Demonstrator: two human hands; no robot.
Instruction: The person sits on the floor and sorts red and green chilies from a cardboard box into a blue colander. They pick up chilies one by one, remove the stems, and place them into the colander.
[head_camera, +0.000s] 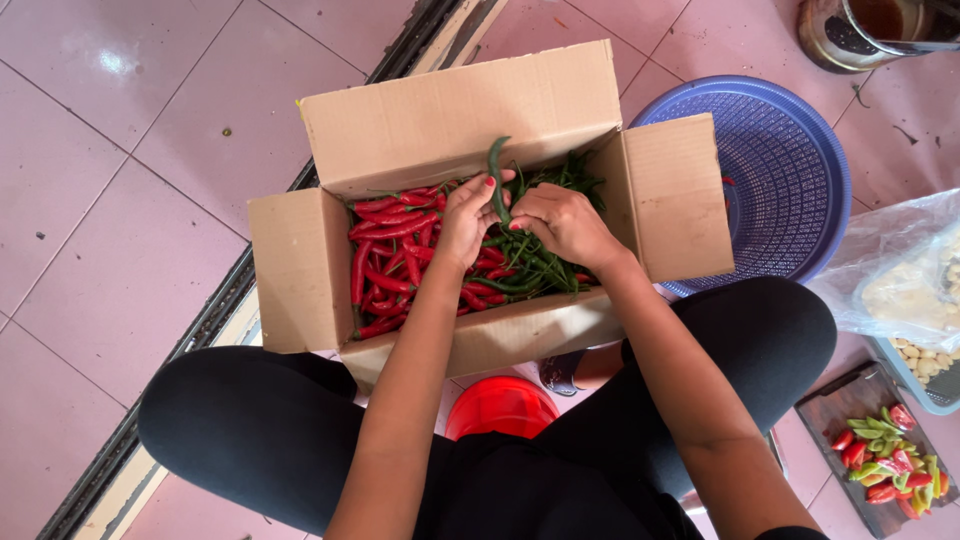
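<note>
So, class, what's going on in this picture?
A person sits on the floor with a cardboard box of red chillies and green chillies between their knees. The left hand and right hand together hold one green chilli above the pile. A blue basket sits beside the box.

One cardboard box (480, 120) — one blue basket (790, 170), one red bowl (500, 405).

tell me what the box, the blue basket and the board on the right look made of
The box looks like plain brown cardboard, matte, with folded flaps and raw edges. The blue basket seems moulded plastic, judging by its even mesh of small holes and smooth rim. The board under the cut chilies looks like dark wood, though it is too small to be sure.
</note>
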